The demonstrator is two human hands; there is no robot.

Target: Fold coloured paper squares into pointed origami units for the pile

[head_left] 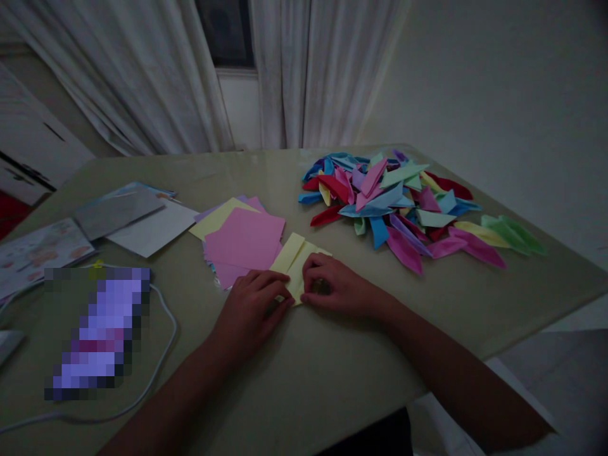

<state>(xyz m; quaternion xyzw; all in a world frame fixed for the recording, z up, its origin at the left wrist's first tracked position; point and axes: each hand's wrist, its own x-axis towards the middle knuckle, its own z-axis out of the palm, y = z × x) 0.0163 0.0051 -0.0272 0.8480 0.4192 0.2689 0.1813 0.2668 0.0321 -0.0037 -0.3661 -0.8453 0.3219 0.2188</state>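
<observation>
We've got the yellow paper [296, 261] at twelve o'clock, apparently part-folded, left hand [254, 301] and right hand [336, 285] pinched closed on its near end, folded pieces [389, 199] heaped towards two, flat sheets [244, 240] remaining towards ten.

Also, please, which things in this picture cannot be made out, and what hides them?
All in the head view:
Yellow paper: parts under the left hand and right hand are covered.
Lower sheets: mostly hidden by the pink sheet.
Folded pieces: those underneath are covered by others; no exact count.
Purple-blue object: pixelation blurs it.
Pale object: cut off by the left edge.
</observation>
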